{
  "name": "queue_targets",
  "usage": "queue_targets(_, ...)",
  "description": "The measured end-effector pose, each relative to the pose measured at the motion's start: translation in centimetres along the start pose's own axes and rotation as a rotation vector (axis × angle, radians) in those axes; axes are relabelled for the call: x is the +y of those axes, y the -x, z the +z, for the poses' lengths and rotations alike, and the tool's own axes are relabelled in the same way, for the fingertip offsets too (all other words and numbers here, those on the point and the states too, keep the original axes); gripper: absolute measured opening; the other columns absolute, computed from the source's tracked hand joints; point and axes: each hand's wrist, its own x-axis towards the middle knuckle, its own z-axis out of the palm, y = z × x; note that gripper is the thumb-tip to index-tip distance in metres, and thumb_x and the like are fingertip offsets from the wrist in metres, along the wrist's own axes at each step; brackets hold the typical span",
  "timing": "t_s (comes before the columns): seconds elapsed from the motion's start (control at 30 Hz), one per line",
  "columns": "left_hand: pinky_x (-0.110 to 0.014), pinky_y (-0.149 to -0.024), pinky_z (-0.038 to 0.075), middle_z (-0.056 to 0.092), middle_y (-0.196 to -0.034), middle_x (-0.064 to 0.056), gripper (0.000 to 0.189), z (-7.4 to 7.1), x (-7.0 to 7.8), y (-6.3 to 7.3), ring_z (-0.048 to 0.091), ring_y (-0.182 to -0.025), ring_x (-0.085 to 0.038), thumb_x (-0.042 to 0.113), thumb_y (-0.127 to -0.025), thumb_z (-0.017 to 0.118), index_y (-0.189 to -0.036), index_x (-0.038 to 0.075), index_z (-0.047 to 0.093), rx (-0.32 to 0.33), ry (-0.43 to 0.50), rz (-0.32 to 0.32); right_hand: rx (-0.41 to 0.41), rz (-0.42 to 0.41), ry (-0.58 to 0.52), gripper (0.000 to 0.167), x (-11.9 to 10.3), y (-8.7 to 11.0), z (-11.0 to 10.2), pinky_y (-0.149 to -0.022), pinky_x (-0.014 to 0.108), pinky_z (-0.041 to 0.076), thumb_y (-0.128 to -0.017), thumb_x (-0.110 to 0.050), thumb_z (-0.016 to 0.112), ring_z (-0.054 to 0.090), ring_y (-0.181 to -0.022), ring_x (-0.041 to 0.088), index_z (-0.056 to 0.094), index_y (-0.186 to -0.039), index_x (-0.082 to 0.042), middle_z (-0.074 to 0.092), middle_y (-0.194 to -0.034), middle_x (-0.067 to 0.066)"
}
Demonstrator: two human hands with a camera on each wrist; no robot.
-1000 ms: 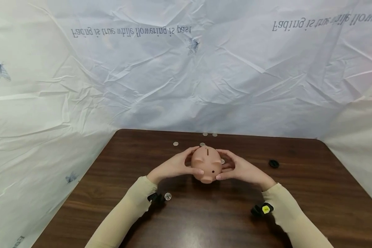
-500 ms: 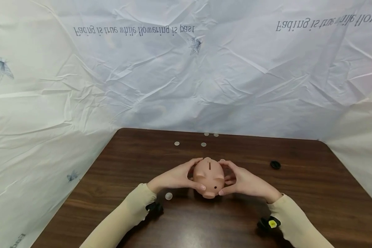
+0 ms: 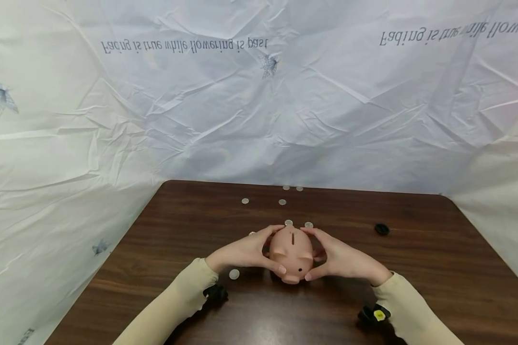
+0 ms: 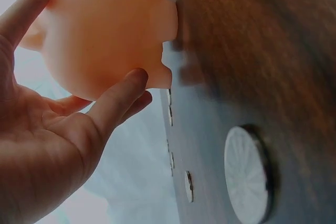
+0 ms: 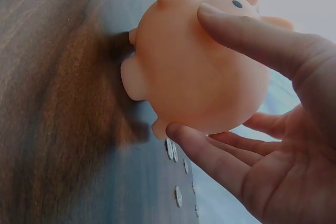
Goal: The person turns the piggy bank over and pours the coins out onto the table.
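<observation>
A pink piggy bank [image 3: 291, 253] sits between both hands, upright, its snout toward me and the slot on top. My left hand [image 3: 246, 250] grips one side, thumb near the snout and fingers along the flank. On the opposite side my right hand [image 3: 347, 256] holds it the same way. The left wrist view shows the bank's stubby feet close above or on the table; I cannot tell whether they touch. A silver coin [image 3: 234, 274] lies near my left wrist. Just behind the bank are two more, one coin [image 3: 288, 223] and another coin [image 3: 308, 224].
Several coins, such as one coin [image 3: 245, 201], lie toward the back of the brown wooden table [image 3: 190, 211]. A round black cap [image 3: 382, 229] is at the right. White printed sheeting [image 3: 259, 120] hangs behind and beside the table.
Both hands have drawn the piggy bank toward me across the table. Coins that it hid now show behind it, and one peeks out beside my left fingers.
</observation>
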Motion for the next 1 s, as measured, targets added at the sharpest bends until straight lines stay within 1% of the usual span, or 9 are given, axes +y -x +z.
queue_targets(0.23, -0.027, -0.104, 0.046, 0.044, -0.148, 0.009, 0.097, 0.1, 0.1, 0.0, 0.047, -0.131, -0.005, 0.042, -0.085, 0.082, -0.159, 0.024, 0.023, -0.012, 0.021, -0.022, -0.038, 0.014, -0.037, 0.106, 0.3, -0.1, -0.1, -0.091, 0.036, 0.057, -0.083, -0.027, 0.086, 0.058, -0.123, 0.035, 0.016, -0.16, -0.007, 0.024, -0.157, 0.026)
queue_targets(0.47, -0.028, -0.105, 0.045, 0.042, -0.15, 0.008, 0.098, 0.0, 0.0, 0.1, 0.046, -0.134, -0.006, 0.043, -0.086, 0.081, -0.16, 0.024, 0.021, -0.026, 0.033, -0.023, -0.045, 0.014, -0.03, 0.107, 0.3, -0.1, -0.2, -0.093, 0.037, 0.056, -0.084, -0.027, 0.086, 0.057, -0.124, 0.036, 0.015, -0.161, -0.005, 0.025, -0.157, 0.027)
queue_targets(0.6, -0.028, -0.107, 0.044, 0.038, -0.154, 0.006, 0.101, -0.2, 0.1, 0.2, 0.043, -0.136, -0.006, 0.046, -0.087, 0.079, -0.162, 0.022, 0.016, -0.031, 0.014, -0.033, -0.05, 0.009, -0.02, 0.106, 0.2, -0.2, -0.3, -0.096, 0.041, 0.055, -0.084, -0.027, 0.086, 0.054, -0.128, 0.039, 0.015, -0.161, -0.006, 0.024, -0.158, 0.026)
queue_targets(0.7, -0.029, -0.109, 0.042, 0.034, -0.157, 0.005, 0.104, -0.4, 0.2, 0.3, 0.041, -0.139, -0.006, 0.047, -0.087, 0.078, -0.163, 0.022, 0.012, -0.04, -0.003, -0.048, -0.044, 0.003, 0.032, 0.105, 0.1, -0.3, -0.3, -0.098, 0.048, 0.053, -0.084, -0.03, 0.085, 0.047, -0.134, 0.041, 0.016, -0.161, -0.008, 0.022, -0.159, 0.024)
queue_targets(0.77, -0.031, -0.111, 0.04, 0.03, -0.16, 0.005, 0.106, -0.6, 0.2, 0.4, 0.037, -0.141, -0.007, 0.047, -0.087, 0.079, -0.163, 0.022, 0.01, -0.057, -0.014, -0.06, -0.045, 0.004, 0.079, 0.106, 0.2, -0.3, -0.4, -0.1, 0.053, 0.05, -0.084, -0.033, 0.085, 0.039, -0.139, 0.043, 0.016, -0.161, -0.009, 0.02, -0.161, 0.023)
queue_targets(0.83, -0.033, -0.114, 0.038, 0.025, -0.163, 0.003, 0.108, -1.0, 0.1, 0.5, 0.034, -0.144, -0.009, 0.046, -0.087, 0.079, -0.164, 0.022, 0.007, -0.078, -0.048, -0.067, -0.053, 0.01, 0.125, 0.107, 0.2, -0.2, -0.7, -0.102, 0.058, 0.046, -0.085, -0.034, 0.084, 0.031, -0.143, 0.044, 0.015, -0.162, -0.01, 0.017, -0.163, 0.023)
queue_targets(0.9, -0.035, -0.116, 0.034, 0.021, -0.166, 0.001, 0.109, -1.8, 0.1, 0.7, 0.029, -0.147, -0.011, 0.046, -0.086, 0.08, -0.164, 0.021, 0.008, -0.079, -0.126, -0.065, -0.06, 0.011, 0.161, 0.106, 0.3, 0.0, -1.1, -0.104, 0.062, 0.042, -0.086, -0.035, 0.083, 0.026, -0.146, 0.044, 0.014, -0.163, -0.011, 0.015, -0.164, 0.022)
queue_targets(0.93, -0.037, -0.118, 0.033, 0.02, -0.166, 0.0, 0.109, -2.3, 0.2, 0.9, 0.027, -0.148, -0.012, 0.048, -0.085, 0.081, -0.164, 0.02, 0.01, -0.064, -0.187, -0.062, -0.061, 0.008, 0.177, 0.104, 0.3, 0.1, -1.3, -0.105, 0.063, 0.041, -0.087, -0.035, 0.082, 0.026, -0.147, 0.044, 0.015, -0.163, -0.012, 0.016, -0.164, 0.021)
queue_targets(1.0, -0.039, -0.119, 0.03, 0.023, -0.165, -0.002, 0.105, -3.5, 0.3, 1.3, 0.027, -0.149, -0.015, 0.05, -0.085, 0.08, -0.163, 0.018, 0.017, -0.003, -0.317, -0.037, -0.038, -0.009, 0.224, 0.097, 0.3, 0.6, -2.1, -0.105, 0.064, 0.04, -0.09, -0.037, 0.079, 0.028, -0.146, 0.043, 0.018, -0.163, -0.017, 0.02, -0.164, 0.018)
